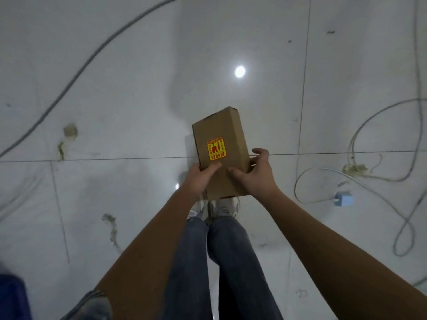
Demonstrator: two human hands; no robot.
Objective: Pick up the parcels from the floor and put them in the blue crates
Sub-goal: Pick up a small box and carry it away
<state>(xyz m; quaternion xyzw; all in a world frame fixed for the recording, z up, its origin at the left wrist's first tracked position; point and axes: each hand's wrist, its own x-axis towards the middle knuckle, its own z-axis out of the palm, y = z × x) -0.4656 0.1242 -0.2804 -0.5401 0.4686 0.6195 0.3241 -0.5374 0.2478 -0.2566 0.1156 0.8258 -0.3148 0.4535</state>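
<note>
Held above the pale tiled floor (115, 88), the brown cardboard parcel with a yellow-red sticker (219, 144) has its long axis pointing away from the person, its near end gripped by both the left hand (199, 179) and the right hand (256, 174), with 1 blurred dark-blue shape (11, 296), possibly a crate, low left.

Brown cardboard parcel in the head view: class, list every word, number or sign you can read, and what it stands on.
Yellow and red sticker on the brown cardboard parcel: red characters and a pictogram, upside down, too blurred to read.
No other text is visible.
</note>
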